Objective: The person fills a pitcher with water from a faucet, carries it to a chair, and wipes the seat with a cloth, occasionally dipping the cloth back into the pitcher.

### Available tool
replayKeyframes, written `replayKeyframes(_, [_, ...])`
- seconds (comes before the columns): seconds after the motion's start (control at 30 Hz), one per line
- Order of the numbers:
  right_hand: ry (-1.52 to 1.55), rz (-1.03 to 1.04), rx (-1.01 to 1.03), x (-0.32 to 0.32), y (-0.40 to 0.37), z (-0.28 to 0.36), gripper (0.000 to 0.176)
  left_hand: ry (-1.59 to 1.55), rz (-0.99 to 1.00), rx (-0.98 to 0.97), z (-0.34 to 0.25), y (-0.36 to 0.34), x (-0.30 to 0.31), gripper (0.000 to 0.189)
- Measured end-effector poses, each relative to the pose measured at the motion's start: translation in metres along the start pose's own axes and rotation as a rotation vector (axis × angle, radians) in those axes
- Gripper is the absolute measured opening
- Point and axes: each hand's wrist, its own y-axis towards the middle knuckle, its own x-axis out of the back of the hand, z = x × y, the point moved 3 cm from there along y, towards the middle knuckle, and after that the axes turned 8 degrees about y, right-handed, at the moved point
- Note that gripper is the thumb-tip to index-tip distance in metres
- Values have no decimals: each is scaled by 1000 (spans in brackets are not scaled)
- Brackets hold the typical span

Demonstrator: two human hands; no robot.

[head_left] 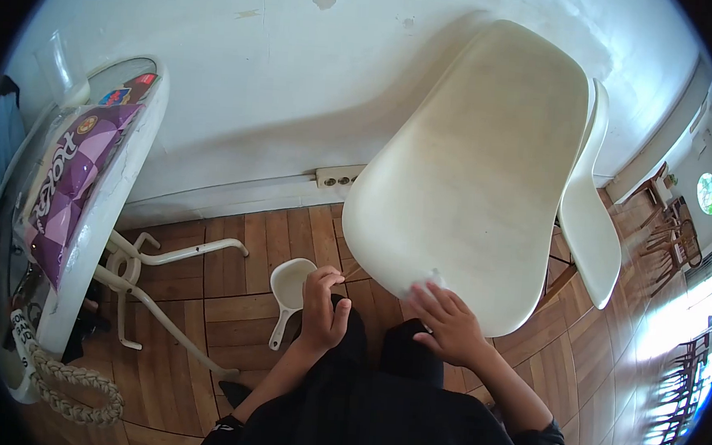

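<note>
A cream moulded chair [481, 173] stands before me, its seat edge close to my knees. My right hand [452, 322] lies at the front edge of that seat, fingers pressed over a small whitish wad [432, 278]. The wad looks like tissue or thin cloth, mostly hidden under the fingertips. Over my left knee rests my left hand [324, 312], its fingers loosely bent, the thumb apart and nothing visible in it. Just left of it, a white dipper [291, 284] with a handle sits on the floor.
To the left, a white round table [145, 144] carries a purple snack bag [81, 181]; its metal legs [178, 334] spread across the wooden floor [249, 240]. A braided strap [76, 393] hangs below. Another cream chair [592, 229] stands at right. A wall socket [338, 177] is behind.
</note>
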Motion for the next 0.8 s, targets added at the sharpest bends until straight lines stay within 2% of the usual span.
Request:
replayKeyframes(0.03, [-3,1,1,1,0,-2,65,-6,4,15,2,-2,0,35])
replayKeyframes(0.1, [152,-97,-159,3,2,-13,70,-8,4,15,2,-3,0,35])
replayKeyframes(0.2, [156,-113,-242,-2,42,-28,74,-9,3,18,3,-2,-2,36])
replayKeyframes(0.4, [186,-136,-95,-27,170,-59,74,5,36,62,8,-4,-1,37])
replayKeyframes(0.47, [219,-262,-19,-29,207,-62,71,6,48,77,9,-5,2,37])
replayKeyframes(0.5, [225,-261,-13,-25,221,-60,71,30,69,83,10,-6,4,38])
replayKeyframes(0.6, [193,-143,38,-13,245,-43,65,37,63,94,11,-5,4,38])
replayKeyframes(0.67, [68,198,-5,-9,249,-29,56,19,40,92,12,-3,7,38])
replayKeyframes(0.8, [20,57,68,-22,214,-13,54,84,18,52,8,3,12,37])
